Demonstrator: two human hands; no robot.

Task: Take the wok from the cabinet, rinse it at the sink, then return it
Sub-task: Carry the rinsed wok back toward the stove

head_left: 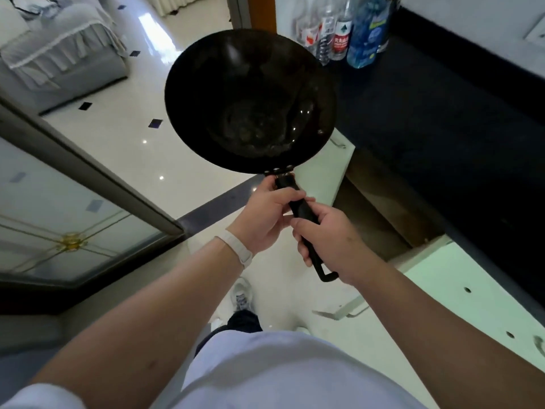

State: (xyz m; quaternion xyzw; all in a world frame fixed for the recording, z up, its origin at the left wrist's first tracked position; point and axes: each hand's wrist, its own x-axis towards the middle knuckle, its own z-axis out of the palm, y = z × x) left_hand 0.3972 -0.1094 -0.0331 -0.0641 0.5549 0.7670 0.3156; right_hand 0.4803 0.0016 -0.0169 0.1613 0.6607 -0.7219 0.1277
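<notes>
A black wok [250, 98] hangs in the air in front of me, its bowl facing up, with wet patches glinting inside. Its long black handle [303, 214] runs back toward me. My left hand [265, 216] grips the handle close to the bowl. My right hand [333, 240] holds the handle further back, near its end loop. Below and to the right, the cabinet [380, 208] under the dark countertop [442, 113] stands open, its brown interior showing between two pale green doors [477, 293].
Several bottles [342, 31] stand at the far end of the countertop. A glass-panelled sliding door [73, 219] is at my left. Glossy white floor tiles [132, 137] stretch ahead toward a grey covered sofa [59, 54]. My shoe [241, 293] is on the floor below.
</notes>
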